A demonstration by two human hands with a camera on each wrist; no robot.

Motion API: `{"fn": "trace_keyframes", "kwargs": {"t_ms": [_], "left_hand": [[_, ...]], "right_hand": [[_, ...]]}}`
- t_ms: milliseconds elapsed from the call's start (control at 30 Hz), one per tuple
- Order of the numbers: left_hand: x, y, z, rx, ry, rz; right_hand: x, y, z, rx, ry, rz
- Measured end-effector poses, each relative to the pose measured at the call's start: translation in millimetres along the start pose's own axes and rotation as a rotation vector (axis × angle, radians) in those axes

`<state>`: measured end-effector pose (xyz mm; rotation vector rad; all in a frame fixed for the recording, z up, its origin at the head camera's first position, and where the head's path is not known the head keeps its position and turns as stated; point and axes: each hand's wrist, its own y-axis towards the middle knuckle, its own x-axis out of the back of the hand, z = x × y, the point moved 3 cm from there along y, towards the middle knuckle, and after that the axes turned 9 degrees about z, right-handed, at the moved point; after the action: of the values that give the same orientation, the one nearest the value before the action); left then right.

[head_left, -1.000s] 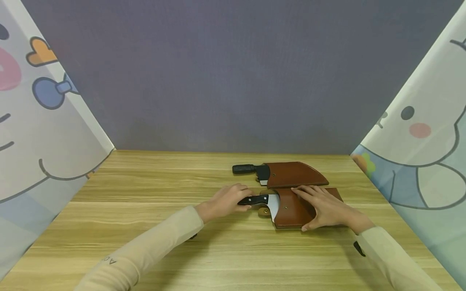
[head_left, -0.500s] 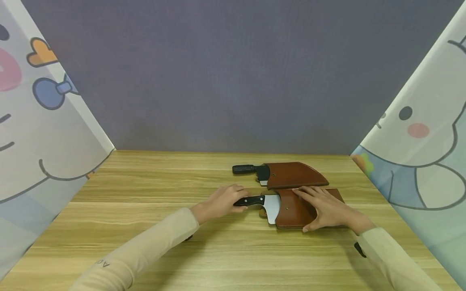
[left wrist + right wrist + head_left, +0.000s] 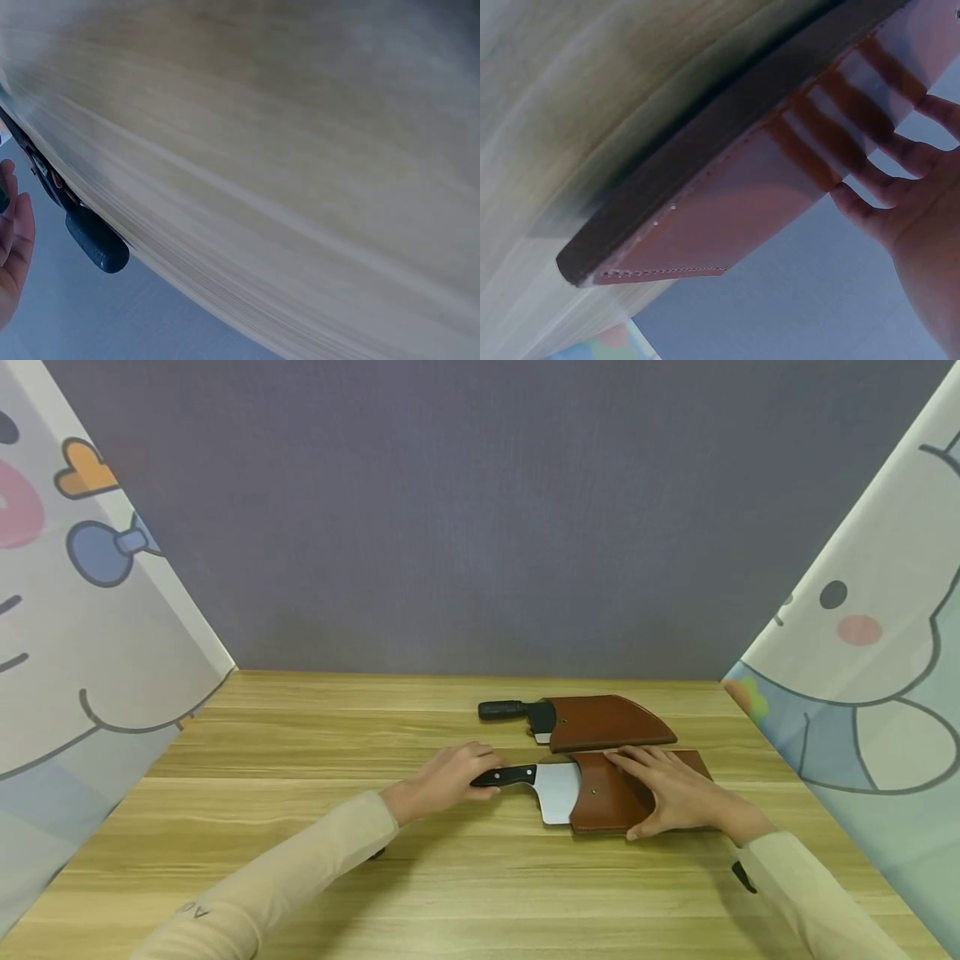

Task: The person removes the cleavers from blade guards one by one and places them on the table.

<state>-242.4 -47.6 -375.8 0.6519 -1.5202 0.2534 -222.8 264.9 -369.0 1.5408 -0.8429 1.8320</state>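
My left hand grips the black riveted handle of a cleaver. Part of its broad bright blade shows; the rest is hidden inside a brown leather sheath lying on the table. Across that sheath spreads my right hand, fingers at the far edge and thumb at the near edge, holding it. In the right wrist view, the fingertips meet the stitched sheath along one edge. At the left border of the left wrist view, a bit of the left hand is visible around the dark handle.
Just behind lies a second cleaver with a black handle, its blade in another brown sheath. The wooden table ends at a grey back panel, with cartoon-printed panels on both sides.
My left hand has drawn the cleaver leftward, so more of its blade shows outside the sheath. My right hand and the sheath have shifted only slightly.
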Motion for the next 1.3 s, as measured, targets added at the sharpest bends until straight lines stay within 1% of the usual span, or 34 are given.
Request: {"fn": "trace_keyframes", "kwargs": {"t_ms": [200,400,533,733,967,1300], "left_hand": [[0.4,-3.7,2.6,0.009,0.000,-0.002],[0.8,-7.0,5.6,0.014,-0.008,0.011],[1.7,-9.0,6.3,0.008,-0.002,0.000],[3.1,-11.9,7.6,0.012,-0.002,0.003],[4.0,-14.9,9.3,0.001,0.004,-0.020],[4.0,-20.8,14.0,0.004,0.001,-0.017]], "right_hand": [[-1.6,0,-3,0.001,0.001,0.001],[-2.1,0,-4,-0.010,-0.001,0.007],[-1.8,0,-6,-0.014,-0.006,0.007],[-0.5,-1,-6,-0.016,-0.010,0.006],[-0.7,-3,-7,-0.025,-0.001,0.002],[-2.2,-4,-12,-0.030,-0.008,0.006]]}}
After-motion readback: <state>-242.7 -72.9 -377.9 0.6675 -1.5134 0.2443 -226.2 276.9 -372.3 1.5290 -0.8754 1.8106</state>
